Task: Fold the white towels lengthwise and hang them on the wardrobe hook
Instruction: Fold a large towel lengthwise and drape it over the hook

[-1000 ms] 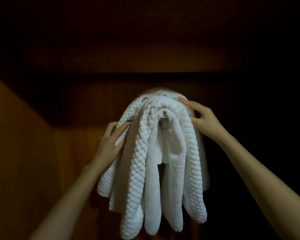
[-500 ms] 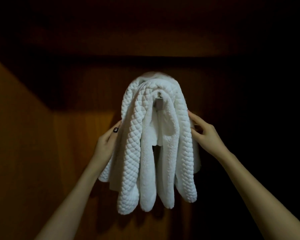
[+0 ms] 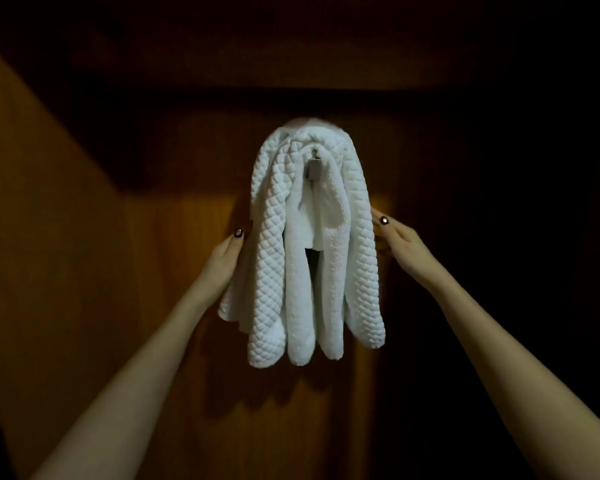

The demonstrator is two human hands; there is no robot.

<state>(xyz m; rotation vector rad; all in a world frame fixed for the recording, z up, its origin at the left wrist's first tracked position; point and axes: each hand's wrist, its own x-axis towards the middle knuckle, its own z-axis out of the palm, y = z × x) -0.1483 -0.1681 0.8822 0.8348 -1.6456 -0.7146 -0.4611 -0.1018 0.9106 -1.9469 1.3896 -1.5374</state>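
Note:
Folded white towels (image 3: 326, 258) hang in long loops from a small metal hook (image 3: 314, 167) on the wooden wardrobe wall. The outer towels have a quilted diamond texture, the inner ones a plain terry pile. My left hand (image 3: 227, 254) lies against the left side of the bundle with straight fingers, thumb up beside the cloth. On the right side my right hand (image 3: 395, 242) touches the outer quilted towel with its fingers extended. Part of each hand's fingers is hidden behind the cloth.
A dim wooden wardrobe interior surrounds the towels: the back panel (image 3: 194, 306) is lit in a warm patch, a side panel (image 3: 42, 237) slants at the left, and a dark shelf or top (image 3: 291, 64) runs above the hook. The right side is in deep shadow.
Both hands slid down from the top of the bundle near the hook to its sides lower down. The towels now appear smaller and higher in view.

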